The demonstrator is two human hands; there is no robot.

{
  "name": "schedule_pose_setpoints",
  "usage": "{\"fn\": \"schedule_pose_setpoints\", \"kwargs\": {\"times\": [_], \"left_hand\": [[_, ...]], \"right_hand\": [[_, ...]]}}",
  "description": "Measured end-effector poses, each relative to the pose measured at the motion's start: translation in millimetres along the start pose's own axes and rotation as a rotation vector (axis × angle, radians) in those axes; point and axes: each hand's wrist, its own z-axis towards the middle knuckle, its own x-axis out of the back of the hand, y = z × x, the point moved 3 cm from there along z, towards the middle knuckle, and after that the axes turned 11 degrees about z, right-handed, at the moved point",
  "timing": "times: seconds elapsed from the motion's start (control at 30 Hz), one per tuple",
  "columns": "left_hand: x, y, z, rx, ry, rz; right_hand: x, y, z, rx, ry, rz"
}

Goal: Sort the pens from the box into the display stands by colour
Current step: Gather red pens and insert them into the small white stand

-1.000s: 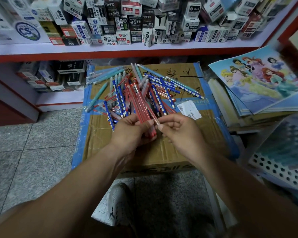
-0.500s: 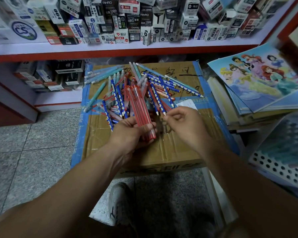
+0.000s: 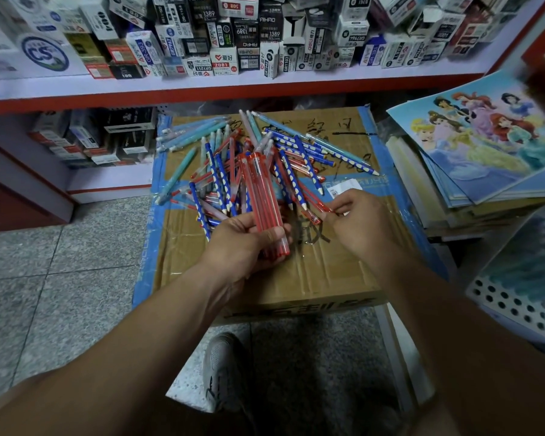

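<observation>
Where pens sprawl — posters alongside.

Pulled the right hand off the left hand, where the two met a second ago at the lower end of the bundle of red pens. Carried it up and to the right, to the right edge of the loose pile. Covered with it the lower part of the white label, fully in view a second ago. Closed its fingers in a pinch on the end of one red pen lying in the pile. Drew the bundle together a little: looser a second ago, now packed side by side.
</observation>
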Motion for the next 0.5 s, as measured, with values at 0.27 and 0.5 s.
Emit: {"fn": "schedule_pose_setpoints", "kwargs": {"times": [0.27, 0.5], "left_hand": [[-7.8, 2.3, -0.4, -0.005, 0.003, 0.005], [-41.4, 11.3, -9.1, -0.048, -0.037, 0.011]], "right_hand": [[12.5, -15.0, -8.0, -0.018, 0.059, 0.175], [47.4, -24.3, -27.6, 0.091, 0.223, 0.333]]}}
